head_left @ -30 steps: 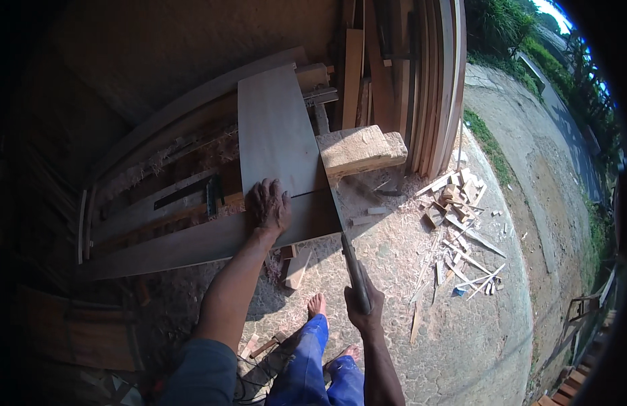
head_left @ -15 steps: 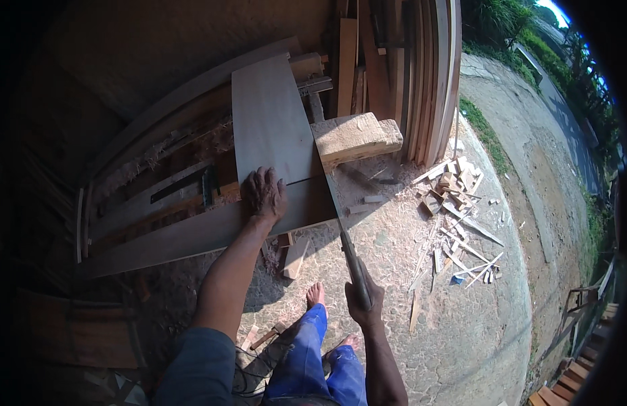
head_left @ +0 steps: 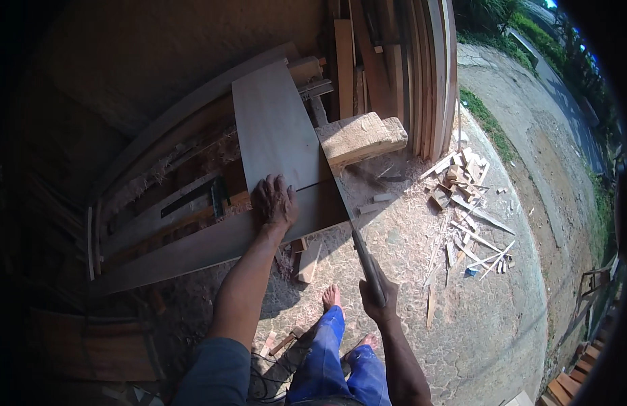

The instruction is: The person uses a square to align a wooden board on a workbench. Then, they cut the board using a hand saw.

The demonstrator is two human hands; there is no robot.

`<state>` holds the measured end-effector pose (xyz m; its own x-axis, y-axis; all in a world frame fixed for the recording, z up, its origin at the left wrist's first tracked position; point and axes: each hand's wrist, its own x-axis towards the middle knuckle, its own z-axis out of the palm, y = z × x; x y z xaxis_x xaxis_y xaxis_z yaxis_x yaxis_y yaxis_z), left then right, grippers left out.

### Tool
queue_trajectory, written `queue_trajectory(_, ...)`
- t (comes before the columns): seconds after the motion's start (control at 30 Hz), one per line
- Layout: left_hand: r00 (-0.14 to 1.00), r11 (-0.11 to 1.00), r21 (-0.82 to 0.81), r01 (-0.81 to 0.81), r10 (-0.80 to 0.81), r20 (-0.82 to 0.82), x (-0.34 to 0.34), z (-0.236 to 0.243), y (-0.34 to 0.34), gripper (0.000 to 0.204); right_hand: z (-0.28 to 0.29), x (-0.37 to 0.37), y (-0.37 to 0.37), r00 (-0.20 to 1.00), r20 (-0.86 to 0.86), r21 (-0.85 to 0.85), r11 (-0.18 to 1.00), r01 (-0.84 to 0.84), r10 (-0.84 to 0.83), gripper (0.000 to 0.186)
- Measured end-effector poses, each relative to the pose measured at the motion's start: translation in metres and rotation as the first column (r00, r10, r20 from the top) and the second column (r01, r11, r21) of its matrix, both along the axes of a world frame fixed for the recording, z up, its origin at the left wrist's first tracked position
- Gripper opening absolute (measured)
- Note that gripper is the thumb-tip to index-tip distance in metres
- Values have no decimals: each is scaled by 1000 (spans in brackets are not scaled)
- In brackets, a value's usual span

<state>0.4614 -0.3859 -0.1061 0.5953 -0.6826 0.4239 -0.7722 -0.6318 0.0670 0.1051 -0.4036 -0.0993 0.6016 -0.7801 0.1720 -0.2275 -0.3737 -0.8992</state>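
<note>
My right hand (head_left: 379, 300) is wrapped round the handle of a handsaw (head_left: 369, 267), below the near right corner of the boards. Its thin blade shows almost edge-on along the right edge of a wide pale board (head_left: 276, 132). Palm down, my left hand (head_left: 276, 203) rests with fingers slightly spread where this board meets a long board (head_left: 185, 254) running off to the left. A dark straight line parts the two boards to the right of my fingers. The sawteeth are too fine to make out.
A thick wooden block (head_left: 361, 139) juts out beside the pale board. Behind my left hand, another saw (head_left: 191, 196) lies on the bench. Upright planks (head_left: 428, 81) stand at the back. Offcuts (head_left: 465, 183) and shavings litter the concrete floor near my bare feet (head_left: 332, 296).
The whole scene has shifted slightly right in the view. Both hands keep nearly the same places against the boards, and the saw stays in my right hand.
</note>
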Motion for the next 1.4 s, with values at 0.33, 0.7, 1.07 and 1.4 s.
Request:
queue_trajectory(0.33, 998, 1000, -2, 27, -27, 51, -7, -5, -12, 44, 3, -23, 7, 999, 33, 12, 1000, 6, -7, 63)
queue_trajectory(0.7, 994, 1000, 15, 7, -8, 105, 1, -6, 1, 40, 30, -176, 116, 972, -236, -110, 993, -40, 13, 64)
queue_trajectory(1.07, 997, 998, 64, -9, 4, 81, 11, -8, 2, 45, 10, -111, 66, 994, -97, -16, 999, -44, 42, 65)
queue_trajectory(1.4, 997, 999, 45, 9, -13, 78, -5, 0, -12, 41, -9, -93, 41, 998, -59, 157, 987, 45, -36, 62)
